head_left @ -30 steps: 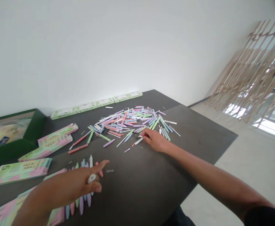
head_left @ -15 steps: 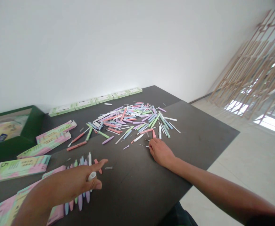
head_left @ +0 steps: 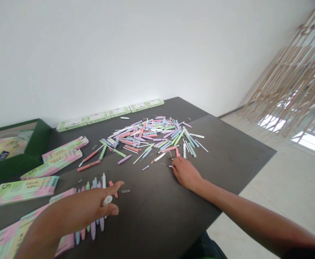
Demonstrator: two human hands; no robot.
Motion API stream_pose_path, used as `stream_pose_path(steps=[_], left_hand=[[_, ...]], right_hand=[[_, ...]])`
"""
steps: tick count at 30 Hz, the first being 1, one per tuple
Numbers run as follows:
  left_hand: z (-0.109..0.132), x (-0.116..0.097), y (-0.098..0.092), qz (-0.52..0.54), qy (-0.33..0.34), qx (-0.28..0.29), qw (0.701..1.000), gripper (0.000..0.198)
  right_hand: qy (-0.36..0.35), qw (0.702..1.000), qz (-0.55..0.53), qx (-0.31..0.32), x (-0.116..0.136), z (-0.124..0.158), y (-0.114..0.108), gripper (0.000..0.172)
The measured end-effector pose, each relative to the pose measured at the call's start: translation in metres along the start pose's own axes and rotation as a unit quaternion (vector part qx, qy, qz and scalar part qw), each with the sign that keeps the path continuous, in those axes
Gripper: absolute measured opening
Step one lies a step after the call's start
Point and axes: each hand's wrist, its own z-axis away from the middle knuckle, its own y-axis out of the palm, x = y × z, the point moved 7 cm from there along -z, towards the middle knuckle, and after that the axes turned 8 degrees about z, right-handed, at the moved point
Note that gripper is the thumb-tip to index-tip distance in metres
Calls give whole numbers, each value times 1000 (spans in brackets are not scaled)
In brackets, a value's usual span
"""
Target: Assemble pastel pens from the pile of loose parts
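Observation:
My left hand (head_left: 102,201) is over the front left of the dark table, thumb and forefinger stretched apart. A hollow white pen barrel (head_left: 107,200) is tucked in its palm, the open end facing out. Below that hand lies a row of pastel pens (head_left: 93,230), partly hidden by it. My right hand (head_left: 185,172) rests on the table at the near right edge of a heap of pen parts (head_left: 152,135). Its fingers are closed and bent down; a thin pen tip (head_left: 169,166) shows at the fingertips, but the grip itself is hidden.
Flat green boxes (head_left: 98,117) line the wall. At left are a dark green box (head_left: 40,144) with packets inside and several pink-green printed sleeves (head_left: 27,190). Loose red pen barrels (head_left: 89,166) and a small clear cap (head_left: 125,191) lie between. The table's right edge drops to the floor.
The view has shifted slightly. Both hands keep nearly the same pose and place, with the white pen barrel still in my left hand.

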Motion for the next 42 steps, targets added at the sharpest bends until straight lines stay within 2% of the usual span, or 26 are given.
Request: stream_pose_path(steps=[23,32,42], left_hand=[[1,6,4,2,-4,-1,1000,67],[4,2,5,5,-14,-1,1000,68],[2,0,5,-5,-11,1,1000,68]], right_hand=[[-22,999,24,-18,12,-9,0,17],[-29,999,30,-22,20,-18,-2,17],[-35,999,-6,-18,22,-27,-3,14]])
